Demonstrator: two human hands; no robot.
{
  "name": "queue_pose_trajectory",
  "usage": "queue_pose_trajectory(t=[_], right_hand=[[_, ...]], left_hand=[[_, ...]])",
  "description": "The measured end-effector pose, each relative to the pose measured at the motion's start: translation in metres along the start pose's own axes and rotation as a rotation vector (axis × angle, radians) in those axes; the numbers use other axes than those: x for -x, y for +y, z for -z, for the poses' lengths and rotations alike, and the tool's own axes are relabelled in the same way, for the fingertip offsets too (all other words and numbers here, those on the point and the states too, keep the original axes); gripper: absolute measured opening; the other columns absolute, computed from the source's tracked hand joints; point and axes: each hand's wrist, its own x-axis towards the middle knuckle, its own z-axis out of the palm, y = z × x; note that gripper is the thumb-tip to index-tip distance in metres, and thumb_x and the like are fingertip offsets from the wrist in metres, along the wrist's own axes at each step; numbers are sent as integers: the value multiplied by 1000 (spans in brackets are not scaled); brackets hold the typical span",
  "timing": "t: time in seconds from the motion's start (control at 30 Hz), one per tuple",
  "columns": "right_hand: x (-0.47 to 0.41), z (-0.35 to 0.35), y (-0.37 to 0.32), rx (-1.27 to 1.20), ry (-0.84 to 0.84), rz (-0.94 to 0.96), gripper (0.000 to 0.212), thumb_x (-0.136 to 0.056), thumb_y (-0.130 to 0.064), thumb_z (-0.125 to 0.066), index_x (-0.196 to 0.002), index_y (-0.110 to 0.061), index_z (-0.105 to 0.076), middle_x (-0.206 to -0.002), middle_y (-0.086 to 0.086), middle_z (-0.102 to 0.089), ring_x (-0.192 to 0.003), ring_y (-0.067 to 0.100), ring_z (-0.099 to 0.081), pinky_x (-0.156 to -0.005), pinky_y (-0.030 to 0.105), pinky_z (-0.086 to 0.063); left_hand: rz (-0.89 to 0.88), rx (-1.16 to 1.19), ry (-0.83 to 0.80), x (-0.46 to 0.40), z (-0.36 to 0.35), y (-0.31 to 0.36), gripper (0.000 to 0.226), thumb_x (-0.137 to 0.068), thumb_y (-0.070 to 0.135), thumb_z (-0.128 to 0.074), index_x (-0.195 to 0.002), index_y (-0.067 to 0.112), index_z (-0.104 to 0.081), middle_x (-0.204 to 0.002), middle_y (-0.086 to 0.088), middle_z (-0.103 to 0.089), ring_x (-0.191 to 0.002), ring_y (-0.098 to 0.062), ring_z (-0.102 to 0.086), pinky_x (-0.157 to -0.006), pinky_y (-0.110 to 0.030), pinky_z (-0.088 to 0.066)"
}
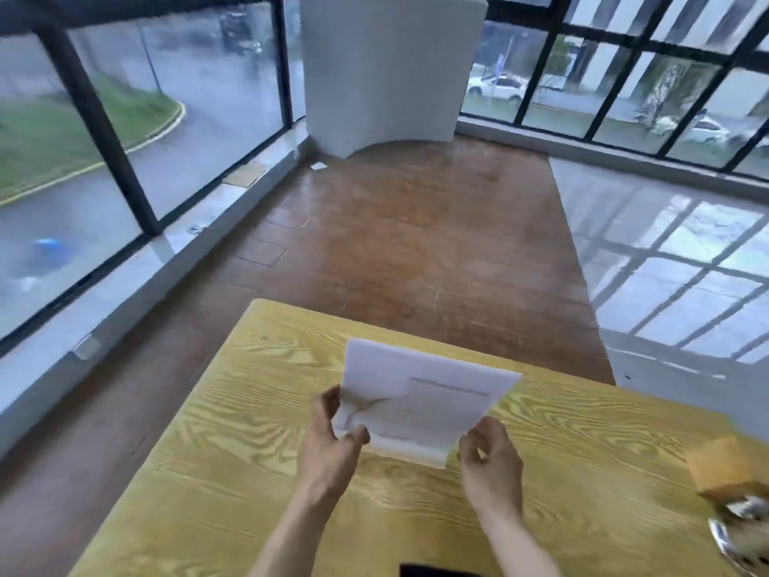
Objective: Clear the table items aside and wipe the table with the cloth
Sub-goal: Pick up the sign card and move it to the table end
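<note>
A thin white cloth [420, 399] is held spread out just above the yellow wood-grain table [233, 431], near its far edge. My left hand [333, 435] pinches the cloth's near left corner. My right hand [489, 456] grips its near right corner. Both forearms reach in from the bottom of the view. The cloth's far edge points away from me.
A tan wooden block [718, 468] and shiny metal items [740, 530] sit at the table's right edge. A dark object [437, 570] shows at the bottom edge. Beyond the table lie brown wooden floor, a white pillar [391, 68] and large windows.
</note>
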Motion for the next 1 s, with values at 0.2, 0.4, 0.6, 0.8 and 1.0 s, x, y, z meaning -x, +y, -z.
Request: queue_pose_trajectory(t=[0.2, 0.4, 0.6, 0.8, 1.0], right_hand=[[-17, -130, -88, 25, -116, 35, 13, -94, -12, -55, -106, -14, -61, -113, 7, -70, -97, 23, -66, -74, 31, -43], [-53, -202, -136, 6, -153, 40, 17, -92, -17, -53, -108, -15, -58, -112, 6, -70, -105, 27, -67, -85, 42, -53], [-76, -232, -160, -14, -154, 20, 22, -91, -17, -51, -110, -16, -59, -111, 4, -71, -99, 26, -68, -85, 40, -53], [-86, -234, -159, 0, -182, -8, 38, -91, -14, -49, -126, -23, -60, -122, -1, -71, -115, 21, -65, -95, 37, -52], [-87, -220, -148, 112, -209, -43, 66, -98, -23, -53, -158, -15, -28, -157, 7, -44, -143, 21, -45, -115, 32, -38]], left_hand=[[4, 39, 96, -97, 118, 17, 72, -62, 22, -62, -132, 33, -48, -136, 14, -59, -129, -9, -52, -105, -50, -47], [-3, 78, 101, -168, 167, 40, 68, -66, 9, -61, -129, 33, -50, -133, 15, -59, -133, -6, -50, -108, -49, -45], [23, 107, 48, -209, 182, 45, 76, -58, 11, -58, -131, 31, -46, -138, 10, -56, -138, -6, -45, -112, -47, -41], [19, 114, -7, -217, 176, 39, 79, -66, 4, -59, -135, 36, -39, -141, 16, -48, -134, 2, -41, -114, -47, -39], [-17, 46, 60, -210, 163, 32, 92, -76, 0, -60, -153, 34, -22, -151, 17, -40, -119, 8, -47, -103, -36, -37]])
